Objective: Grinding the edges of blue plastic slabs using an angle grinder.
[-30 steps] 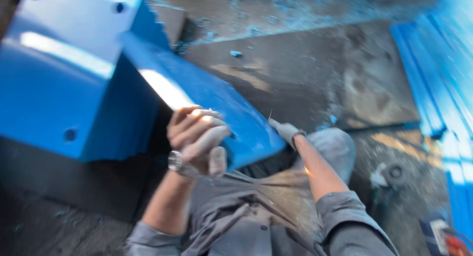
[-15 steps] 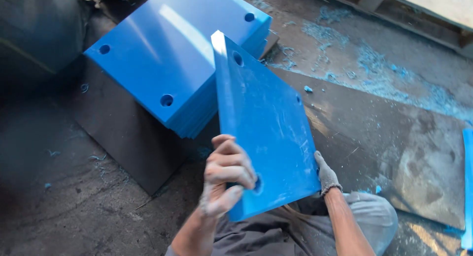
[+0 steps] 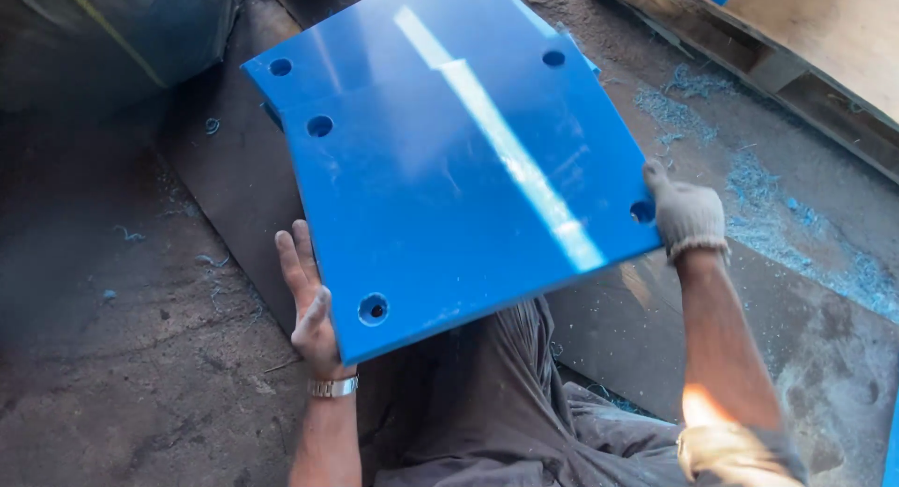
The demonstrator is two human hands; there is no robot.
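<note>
A glossy blue plastic plate (image 3: 449,197) with a round hole near each corner is held flat and slightly tilted in front of me. My left hand (image 3: 309,304), bare with a metal watch on the wrist, supports its near left edge from underneath. My right hand (image 3: 685,211), in a light fabric glove, grips its right edge by a corner hole. The plate hovers over a stack of like blue plates (image 3: 281,75), whose top left corner shows behind it. My grey trousers (image 3: 496,403) are below the plate.
A dark metal sheet (image 3: 225,187) lies on the dirty floor under the stack. Blue plastic shavings (image 3: 777,197) are scattered at the right. A wooden pallet (image 3: 805,66) sits at the upper right, a dark bag-like mass (image 3: 103,28) at the upper left.
The plate stood on edge half a second ago; it has been turned flat, face up, over the stack. My left hand has shifted to its left underside, my right to the right edge.
</note>
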